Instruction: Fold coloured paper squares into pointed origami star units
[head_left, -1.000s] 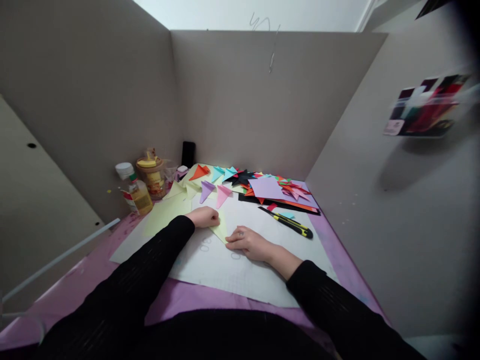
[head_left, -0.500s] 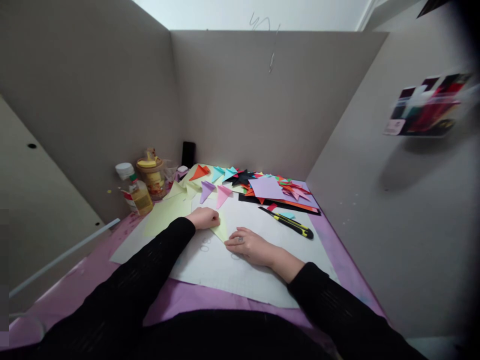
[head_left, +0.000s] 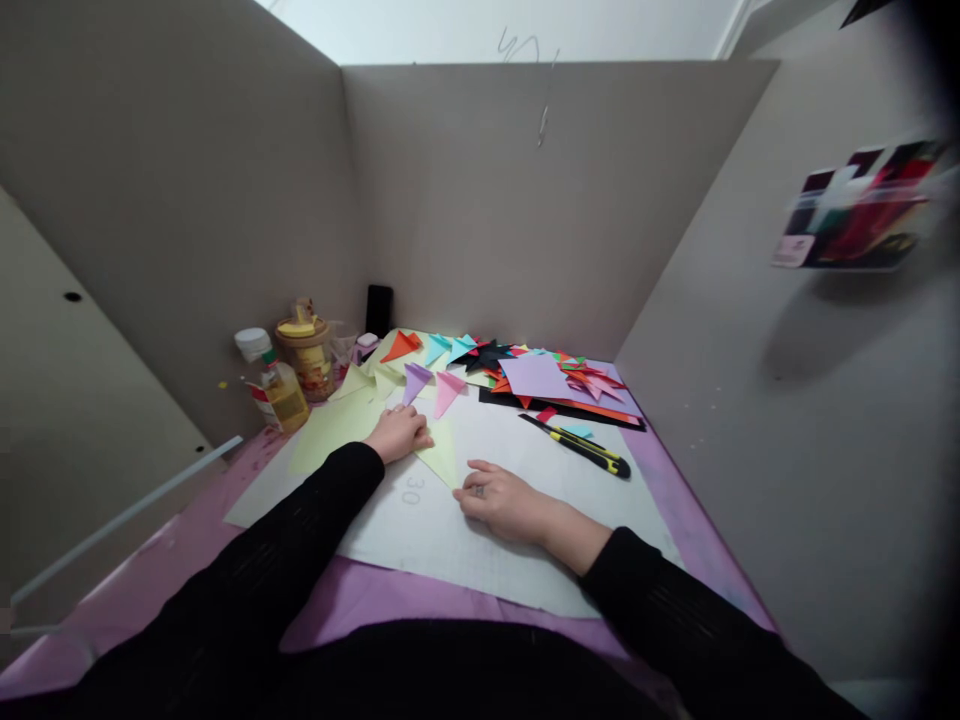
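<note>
We've got a pale yellow paper triangle (head_left: 441,455) lying flat on the white sheet (head_left: 480,540) near the middle of the desk, pointy end aimed back toward us. It looks like thin folded craft paper, so our guess is it's super light, a bit floppy, creases easily and slides around on that smooth sheet unless it's held down. Best place to grab it is probably along a folded edge or at a corner, not the flat middle.

Our left hand (head_left: 401,433) sits on the triangle's far-left corner, fingers curled in and pressing down on it. Our right hand (head_left: 501,494) rests flat on the sheet with its fingers together, touching the tip or right by it; hard to tell which.

Just past the left hand there's a purple triangle (head_left: 413,381) and a pink one (head_left: 447,390). A yellow-and-black cutter (head_left: 581,446) lies toward the right edge, and behind it a heap of coloured paper (head_left: 540,375) fills the far right corner. Bottles (head_left: 281,385) stand at the far left edge.
</note>
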